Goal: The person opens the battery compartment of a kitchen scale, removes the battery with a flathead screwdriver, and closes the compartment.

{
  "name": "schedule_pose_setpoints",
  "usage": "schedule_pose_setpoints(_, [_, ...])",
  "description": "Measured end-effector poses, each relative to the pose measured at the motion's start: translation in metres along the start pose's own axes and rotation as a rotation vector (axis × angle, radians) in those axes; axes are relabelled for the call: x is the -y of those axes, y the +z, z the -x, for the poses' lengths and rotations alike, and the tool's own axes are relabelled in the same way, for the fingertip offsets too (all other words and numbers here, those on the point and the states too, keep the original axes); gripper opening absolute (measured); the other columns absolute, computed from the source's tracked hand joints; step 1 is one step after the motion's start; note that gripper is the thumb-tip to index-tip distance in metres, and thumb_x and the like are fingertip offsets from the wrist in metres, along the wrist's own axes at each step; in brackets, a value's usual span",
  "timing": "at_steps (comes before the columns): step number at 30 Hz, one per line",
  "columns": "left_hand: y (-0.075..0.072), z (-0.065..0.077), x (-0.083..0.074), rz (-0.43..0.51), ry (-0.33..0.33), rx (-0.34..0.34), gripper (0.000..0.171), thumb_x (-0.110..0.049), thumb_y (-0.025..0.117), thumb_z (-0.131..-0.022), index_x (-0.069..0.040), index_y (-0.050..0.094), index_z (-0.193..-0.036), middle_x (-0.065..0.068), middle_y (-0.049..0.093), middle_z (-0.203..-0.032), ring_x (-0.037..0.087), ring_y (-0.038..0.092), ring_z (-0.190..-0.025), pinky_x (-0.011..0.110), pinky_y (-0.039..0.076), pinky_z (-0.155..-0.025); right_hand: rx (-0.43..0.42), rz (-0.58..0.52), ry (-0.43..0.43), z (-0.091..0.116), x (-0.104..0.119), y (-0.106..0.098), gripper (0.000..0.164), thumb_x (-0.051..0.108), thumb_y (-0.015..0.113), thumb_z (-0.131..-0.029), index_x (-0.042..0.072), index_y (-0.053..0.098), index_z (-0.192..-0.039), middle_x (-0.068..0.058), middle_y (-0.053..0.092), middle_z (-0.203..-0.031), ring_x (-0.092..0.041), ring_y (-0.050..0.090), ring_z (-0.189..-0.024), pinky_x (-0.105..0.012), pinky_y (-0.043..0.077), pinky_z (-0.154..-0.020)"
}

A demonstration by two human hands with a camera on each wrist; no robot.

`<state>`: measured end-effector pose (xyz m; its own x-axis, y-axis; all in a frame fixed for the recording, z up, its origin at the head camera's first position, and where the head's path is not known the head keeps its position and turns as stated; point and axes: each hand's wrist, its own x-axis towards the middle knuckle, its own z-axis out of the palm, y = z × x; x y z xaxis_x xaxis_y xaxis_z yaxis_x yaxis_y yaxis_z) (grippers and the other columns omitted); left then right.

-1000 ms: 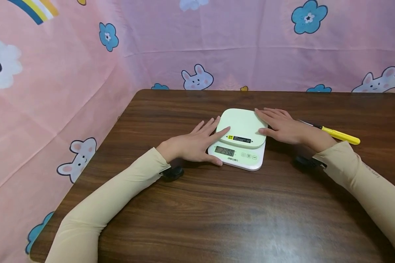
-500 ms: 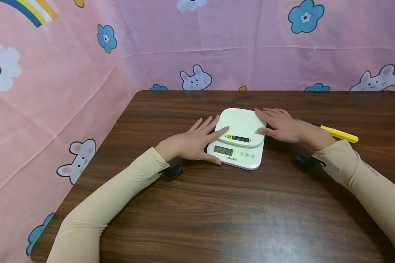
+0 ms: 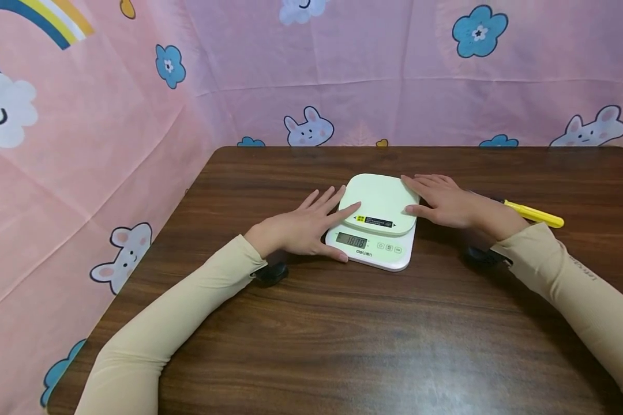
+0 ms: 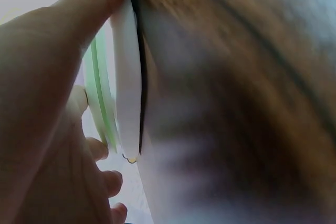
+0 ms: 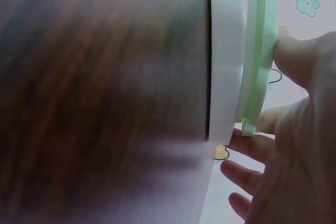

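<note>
A white digital kitchen scale (image 3: pixel 380 199) lies flat on the dark wooden table, slightly turned, its display lit with digits that look like 1808. From the left, my left hand (image 3: pixel 306 227) rests spread along its side, index fingertip on the platform edge and thumb at the front corner. At the opposite side, my right hand (image 3: pixel 446 202) touches the platform's right edge with fingers extended. In the left wrist view the scale's side (image 4: pixel 126 77) stands beside the thumb; the right wrist view shows the other side (image 5: pixel 226 56) near the right fingers.
A yellow-handled tool (image 3: pixel 535 213) lies on the table (image 3: pixel 342 346) behind the right forearm, its far end partly hidden by it. A pink patterned cloth (image 3: pixel 374 63) hangs behind and to the left of the table.
The display digits have dropped, from about 2358 through 2307 to 1808. Both hands keep their places at the scale; the view has shifted slightly.
</note>
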<state>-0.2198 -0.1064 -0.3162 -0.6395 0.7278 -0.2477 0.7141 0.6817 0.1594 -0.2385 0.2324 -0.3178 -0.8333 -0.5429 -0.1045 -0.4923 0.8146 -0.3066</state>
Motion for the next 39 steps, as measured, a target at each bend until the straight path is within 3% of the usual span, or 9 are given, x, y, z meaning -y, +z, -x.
schedule_pose_setpoints(15, [-0.002,-0.003,0.007,0.004,0.057,-0.018,0.109,-0.073,0.060,-0.095,-0.034,-0.006,-0.171,0.006,-0.019,-0.178,0.031,-0.015,-0.166,0.054,-0.009,-0.133,0.011,0.076,0.030,0.008,0.004,-0.009,0.084,0.047,0.060,-0.106,-0.002,0.026,-0.166,-0.035,0.034,-0.165,-0.053,0.027,-0.156,-0.069,0.013,-0.126])
schedule_pose_setpoints(18, [-0.003,-0.002,0.005,0.012,0.066,-0.014,0.108,-0.072,0.061,-0.096,-0.033,-0.007,-0.171,0.007,-0.019,-0.178,0.031,-0.015,-0.166,0.053,-0.009,-0.133,0.016,0.051,0.028,0.008,0.002,-0.010,0.086,0.047,0.061,-0.105,-0.001,0.024,-0.167,-0.033,0.031,-0.167,-0.052,0.022,-0.158,-0.069,0.011,-0.126])
schedule_pose_setpoints(27, [-0.005,0.000,-0.002,0.018,0.047,-0.011,0.110,-0.070,0.063,-0.095,-0.032,-0.007,-0.171,0.011,-0.024,-0.176,0.034,-0.015,-0.165,0.053,-0.008,-0.133,0.009,-0.085,-0.083,0.003,-0.009,-0.009,0.096,0.038,0.072,-0.100,0.003,0.015,-0.169,-0.027,0.022,-0.173,-0.048,0.009,-0.163,-0.067,0.001,-0.128])
schedule_pose_setpoints(39, [-0.002,-0.005,0.005,-0.026,0.044,0.007,0.109,-0.074,0.057,-0.096,-0.031,-0.011,-0.170,0.008,-0.023,-0.177,0.032,-0.016,-0.166,0.053,-0.006,-0.134,0.020,-0.067,-0.046,0.003,-0.009,-0.005,0.100,0.043,0.074,-0.098,-0.002,0.018,-0.167,-0.027,0.025,-0.172,-0.047,0.011,-0.163,-0.065,0.000,-0.129])
